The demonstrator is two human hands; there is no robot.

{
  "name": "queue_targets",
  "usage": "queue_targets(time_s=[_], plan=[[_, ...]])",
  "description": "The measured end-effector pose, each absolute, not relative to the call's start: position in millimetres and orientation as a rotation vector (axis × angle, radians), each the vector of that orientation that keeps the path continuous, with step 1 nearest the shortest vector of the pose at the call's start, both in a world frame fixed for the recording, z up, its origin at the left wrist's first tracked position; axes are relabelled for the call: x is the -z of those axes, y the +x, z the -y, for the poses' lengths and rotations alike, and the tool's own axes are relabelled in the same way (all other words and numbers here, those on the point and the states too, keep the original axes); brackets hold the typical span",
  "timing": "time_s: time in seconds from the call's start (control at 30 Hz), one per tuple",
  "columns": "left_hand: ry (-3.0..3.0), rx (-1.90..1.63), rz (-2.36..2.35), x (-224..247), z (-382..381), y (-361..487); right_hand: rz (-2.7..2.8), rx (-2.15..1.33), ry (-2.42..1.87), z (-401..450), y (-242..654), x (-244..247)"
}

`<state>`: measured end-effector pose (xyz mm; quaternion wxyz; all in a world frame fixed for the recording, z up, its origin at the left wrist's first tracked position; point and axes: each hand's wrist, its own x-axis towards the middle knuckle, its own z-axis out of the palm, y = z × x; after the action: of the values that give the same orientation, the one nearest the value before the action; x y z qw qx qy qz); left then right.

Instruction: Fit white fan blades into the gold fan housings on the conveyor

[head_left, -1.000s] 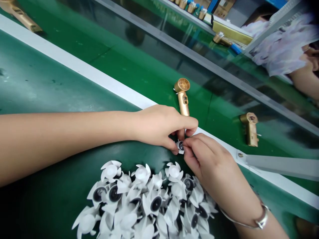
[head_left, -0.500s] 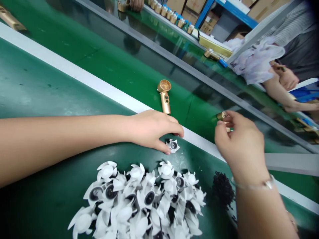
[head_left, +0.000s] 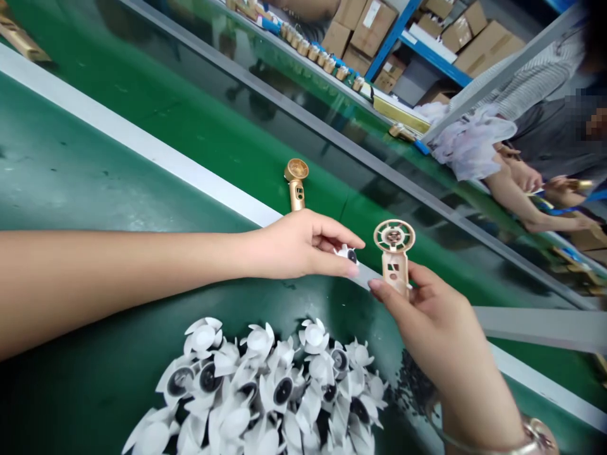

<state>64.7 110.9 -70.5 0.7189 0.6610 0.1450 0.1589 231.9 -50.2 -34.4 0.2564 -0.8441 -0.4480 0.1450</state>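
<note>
Between the thumb and fingers of my left hand (head_left: pixel 317 245) is a small white fan blade (head_left: pixel 347 254) with a dark hub. My right hand (head_left: pixel 431 316) grips the handle of a gold fan housing (head_left: pixel 394 259), held upright with its round spoked ring at the top. The two hands are close but apart, over the white strip. Beyond my left hand, another gold fan housing (head_left: pixel 297 180) lies on the green belt. Below both hands spreads a heap of white fan blades (head_left: pixel 284 392), some showing black hubs.
Small black parts (head_left: pixel 417 385) lie beside my right wrist. A grey rail (head_left: pixel 284 101) crosses behind the belt. Further back, another person's arms (head_left: pixel 516 189) are near a plastic bag (head_left: pixel 474 142). Gold pieces lie at the far left (head_left: pixel 23 41).
My left hand has picked up the single white blade and moved right. My right hand has come nearer, now showing the gold housing upright. The view has shifted slightly.
</note>
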Motion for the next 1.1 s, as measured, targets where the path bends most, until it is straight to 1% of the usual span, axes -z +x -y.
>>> queue_targets(time_s=[0.1,0.17,0.27,0.4,0.6,0.73,0.93,1.1], plan=[[1.249,-0.378,-0.383,67.5,-109.0,65.7,1.112,-0.548,-2.262,53.6,216.3,35.9],[1.163,-0.381,-0.415,66.9,-109.6,65.4,1.106,-0.550,-2.276,52.1,212.6,37.1],[1.136,-0.407,-0.437,68.5,-113.1,65.2,1.147,-0.457,-2.272,51.4,210.7,37.6],[1.182,-0.442,-0.507,71.4,-119.1,65.9,1.264,-0.452,-2.177,52.7,208.1,37.4],[1.191,-0.419,-0.549,72.6,-122.6,65.4,1.387,-0.277,-2.133,51.0,206.1,38.5],[1.186,-0.407,-0.574,71.1,-123.8,65.6,1.483,-0.250,-2.129,51.8,209.4,40.6],[1.190,-0.383,-0.574,70.7,-124.9,65.0,1.687,-0.122,-2.103,55.1,215.0,40.7],[0.944,-0.281,-0.635,65.1,-122.1,64.2,1.875,-0.037,-2.030,54.4,219.4,37.4]])
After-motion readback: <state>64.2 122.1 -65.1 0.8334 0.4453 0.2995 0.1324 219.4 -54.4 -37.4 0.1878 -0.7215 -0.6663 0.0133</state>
